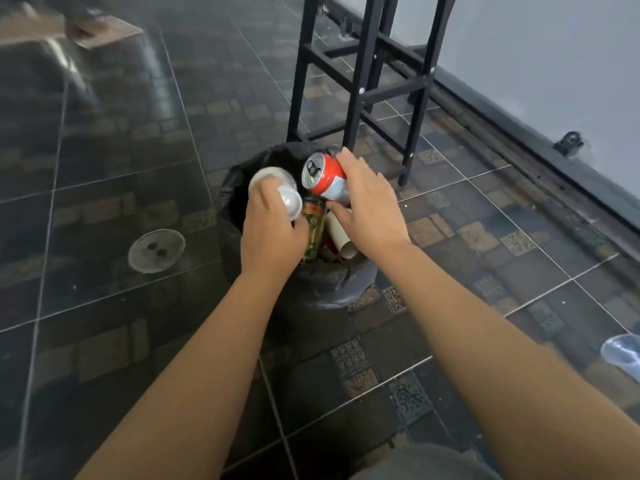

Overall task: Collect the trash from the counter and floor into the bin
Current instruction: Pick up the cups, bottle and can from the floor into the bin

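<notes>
A bin lined with a black bag [239,188] stands on the tiled floor in front of me. My left hand [272,233] holds a clear plastic cup [277,188] tipped over the bin's mouth. My right hand [367,216] grips a red drink can [323,180], tilted with its open top facing me, also above the bin. Inside the bin lie a green can [313,223] and a cardboard tube [341,237]. A clear plastic lid [156,250] lies flat on the floor to the left of the bin.
The black metal legs of a stool [363,91] stand just behind the bin. A grey wall with a dark skirting rail [519,133] runs along the right. Another clear plastic piece [621,355] lies at the right edge of the floor.
</notes>
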The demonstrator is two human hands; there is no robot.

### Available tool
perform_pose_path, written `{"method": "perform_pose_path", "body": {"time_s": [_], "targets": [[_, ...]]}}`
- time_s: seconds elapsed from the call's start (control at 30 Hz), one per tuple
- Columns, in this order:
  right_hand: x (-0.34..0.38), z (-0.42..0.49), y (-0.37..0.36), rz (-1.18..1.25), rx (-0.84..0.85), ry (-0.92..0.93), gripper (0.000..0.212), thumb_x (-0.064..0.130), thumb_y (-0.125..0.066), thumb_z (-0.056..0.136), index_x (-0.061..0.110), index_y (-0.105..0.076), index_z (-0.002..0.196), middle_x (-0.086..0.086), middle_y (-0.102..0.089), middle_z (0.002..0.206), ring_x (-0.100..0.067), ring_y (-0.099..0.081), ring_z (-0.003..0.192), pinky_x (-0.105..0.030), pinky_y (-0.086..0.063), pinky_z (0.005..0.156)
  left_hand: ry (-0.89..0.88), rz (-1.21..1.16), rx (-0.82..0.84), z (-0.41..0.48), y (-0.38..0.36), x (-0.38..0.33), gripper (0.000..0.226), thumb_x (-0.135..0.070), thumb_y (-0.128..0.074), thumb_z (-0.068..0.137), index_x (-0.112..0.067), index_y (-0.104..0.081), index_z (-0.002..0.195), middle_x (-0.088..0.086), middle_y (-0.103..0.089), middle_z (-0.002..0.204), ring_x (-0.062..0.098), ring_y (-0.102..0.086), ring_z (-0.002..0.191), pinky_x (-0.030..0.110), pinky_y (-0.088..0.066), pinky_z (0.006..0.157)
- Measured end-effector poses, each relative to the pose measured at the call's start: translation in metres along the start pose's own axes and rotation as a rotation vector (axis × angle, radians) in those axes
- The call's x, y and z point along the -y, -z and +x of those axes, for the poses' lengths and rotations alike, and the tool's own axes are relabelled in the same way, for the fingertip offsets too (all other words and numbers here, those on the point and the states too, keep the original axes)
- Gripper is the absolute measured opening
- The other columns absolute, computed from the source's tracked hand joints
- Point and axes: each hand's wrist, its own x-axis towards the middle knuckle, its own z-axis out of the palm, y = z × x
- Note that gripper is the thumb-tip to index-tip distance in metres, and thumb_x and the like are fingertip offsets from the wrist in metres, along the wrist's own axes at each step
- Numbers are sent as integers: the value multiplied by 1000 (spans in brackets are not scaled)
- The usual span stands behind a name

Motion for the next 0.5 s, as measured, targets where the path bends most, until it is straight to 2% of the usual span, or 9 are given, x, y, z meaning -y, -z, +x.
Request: {"method": "perform_pose_path", "body": {"time_s": [0.03,0.07,0.1,0.13,0.2,0.27,0.4,0.5], "targets": [[-4,-2,-6,-64,69,-2,71,31,-64,91,25,-24,151,-2,-27,158,-24,-24,146,-48,-21,118,-47,102,59,-2,0,7,54,-28,-73,79,-19,-37,118,11,-53,128,31,-46,128,51,-36,109],[-9,-4,-12,-140,157,-3,70,29,-60,93,28,-22,152,-3,-18,162,-25,-14,149,-49,-15,120,-86,204,123,-4,1,14,45,-39,-68,83,-18,-43,114,9,-55,130,32,-38,136,54,-19,116],[-13,-6,-16,-202,251,-8,70,28,-56,93,31,-20,153,-3,-10,164,-24,-5,150,-50,-9,121,-104,276,180,-7,1,19,41,-51,-58,87,-18,-50,111,7,-56,132,30,-32,141,52,-3,118],[-17,-8,-19,-225,329,-22,69,26,-53,92,34,-19,153,-2,-6,164,-23,0,151,-51,-4,120,-111,314,217,-9,1,23,46,-59,-46,91,-19,-57,110,5,-57,135,28,-28,143,50,4,117],[-22,-10,-20,-180,358,-49,65,25,-49,91,36,-25,151,0,-9,164,-20,1,151,-51,1,120,-104,268,213,-12,4,26,54,-60,-31,96,-19,-62,114,5,-52,142,24,-26,145,49,6,118],[-26,-9,-19,-129,262,-65,59,29,-46,93,35,-31,150,0,-16,163,-19,-5,150,-50,-1,120,-64,202,171,-8,7,28,52,-56,-29,98,-20,-60,120,8,-42,151,23,-21,147,50,4,119],[-39,-4,-17,-114,94,-193,55,43,-42,99,32,-29,151,-6,-16,162,-26,-11,150,-48,-10,120,137,225,185,12,9,43,48,-51,-37,99,-23,-49,136,13,-17,161,27,-7,149,52,1,117],[-52,-3,-17,-85,132,-326,57,46,-41,100,33,-26,153,-10,-9,163,-30,-10,150,-47,-14,120,324,128,219,23,11,55,49,-48,-44,98,-25,-45,141,17,-9,162,32,-7,148,51,-7,118]]}}
